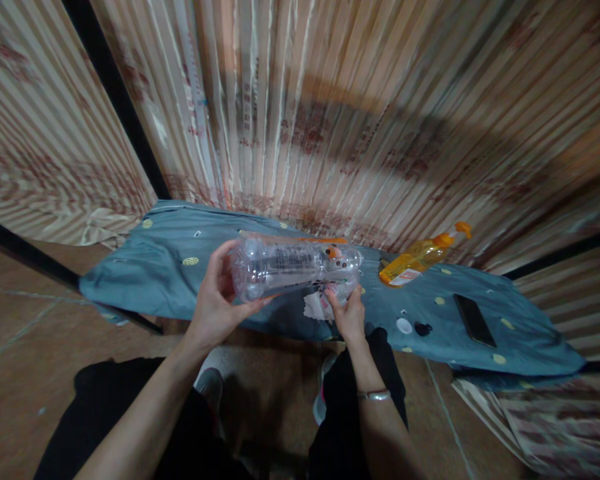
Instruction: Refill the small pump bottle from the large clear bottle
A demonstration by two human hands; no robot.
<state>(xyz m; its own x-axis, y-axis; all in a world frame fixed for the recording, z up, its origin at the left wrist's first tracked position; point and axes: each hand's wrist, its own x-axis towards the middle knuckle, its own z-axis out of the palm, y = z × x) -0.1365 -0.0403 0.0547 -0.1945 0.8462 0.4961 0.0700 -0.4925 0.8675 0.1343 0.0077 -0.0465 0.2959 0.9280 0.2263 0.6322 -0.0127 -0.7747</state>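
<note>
A clear plastic bottle [290,263] lies sideways between my hands, above the blue cloth. My left hand [219,293] is wrapped around its wide left end, the thumb along the lower side. At the narrower right end, my right hand [347,310] grips the bottle's lower edge; some of its fingers are hidden. Small orange and black marks show on the plastic near that end. A torn white piece of paper [316,307] with pinkish marks sits just left of my right hand; whether it is stuck to the bottle I cannot tell.
The blue patterned cloth [173,257] covers a narrow table. To the right stand an orange pump bottle [415,262], a black phone [475,320], a white round cap [404,326] and a small black object [423,329]. Dark metal poles [115,93] and a striped curtain [300,113] enclose the table.
</note>
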